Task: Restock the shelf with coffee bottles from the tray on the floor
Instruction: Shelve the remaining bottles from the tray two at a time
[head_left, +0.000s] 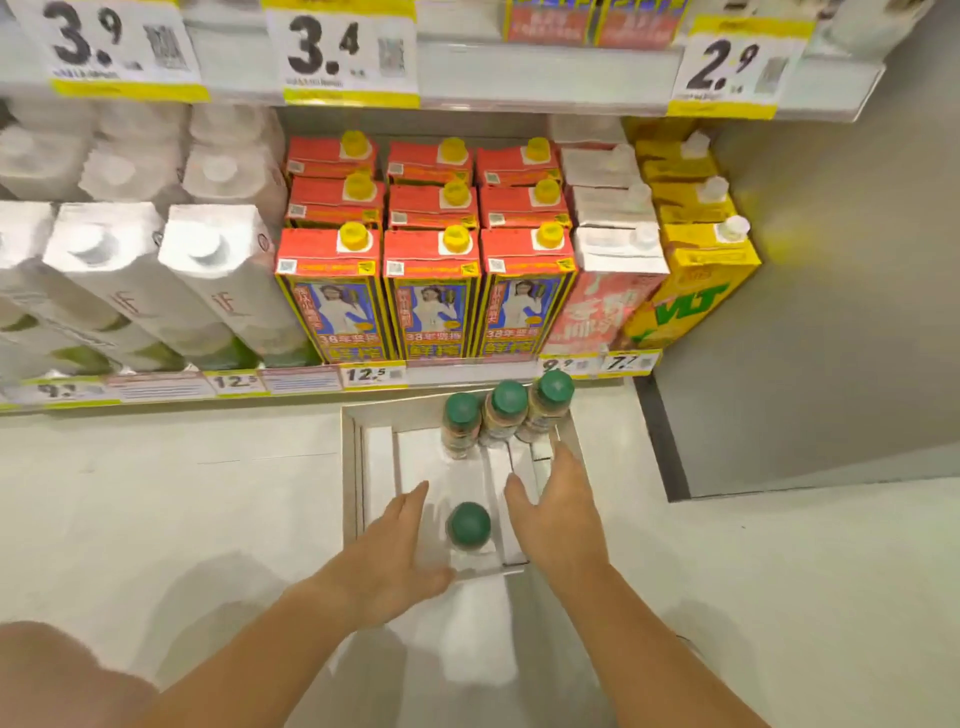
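Green screw caps mark the four coffee bottles left in the white cardboard tray (358, 467) on the floor (156, 493); three of them stand in a row (506, 415) against the tray's far wall, close under the lip of the bottom shelf (311, 387), while the fourth, the near bottle (468, 526), stands alone toward the front edge. The rest of the tray shows bare cardboard dividers, so it reads as mostly emptied. Both hands are open with fingers spread and grip nothing; the left hand (387, 551) hovers just beside the near bottle on its left, palm turned inward, and the right hand (556, 512) reaches in on its right, fingertips pointing toward the far row. The near bottle sits between the two hands, apparently untouched by either, though contact at the left palm is hard to rule out. The pose suggests the person is about to close on that lone bottle, or take it with the left while the right goes on to the far row. Above, the bottom shelf is packed with white cartons (171, 291), red cartons with yellow caps (431, 296), and yellow VLT cartons (691, 306); no gap for bottles shows here.
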